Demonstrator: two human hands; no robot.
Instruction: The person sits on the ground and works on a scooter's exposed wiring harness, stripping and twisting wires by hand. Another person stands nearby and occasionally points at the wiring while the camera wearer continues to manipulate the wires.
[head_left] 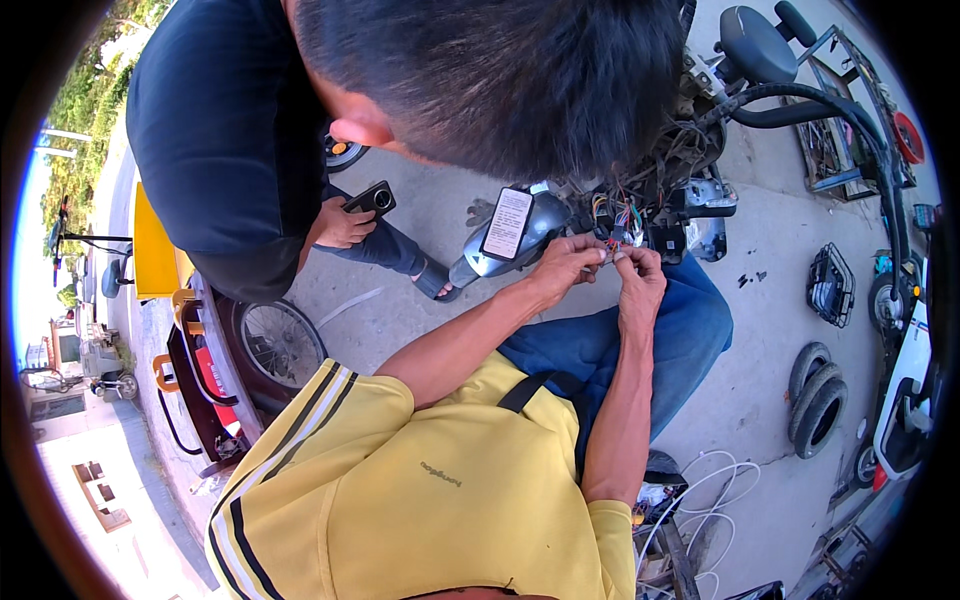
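Observation:
My left hand (pixel 572 262) and my right hand (pixel 640 282) meet in front of the opened vehicle body, fingertips pinched close together. Thin coloured wires (pixel 627 217) run down from a dark wiring bundle into both sets of fingers. The exact ends between the fingertips are too small to make out. Just left of my hands, a phone (pixel 507 222) with a lit page of text rests on a grey-blue curved fender (pixel 540 228). Dark housings and connectors (pixel 664 240) sit right beside my right hand.
Another person's head (pixel 490 70) leans in from above; their hand (pixel 345 224) holds a dark phone (pixel 374 202) at the left. To the right are small dark pieces (pixel 752 278), a black wire basket (pixel 830 285) and tyres (pixel 817 400). White tubing (pixel 715 500) loops at lower right.

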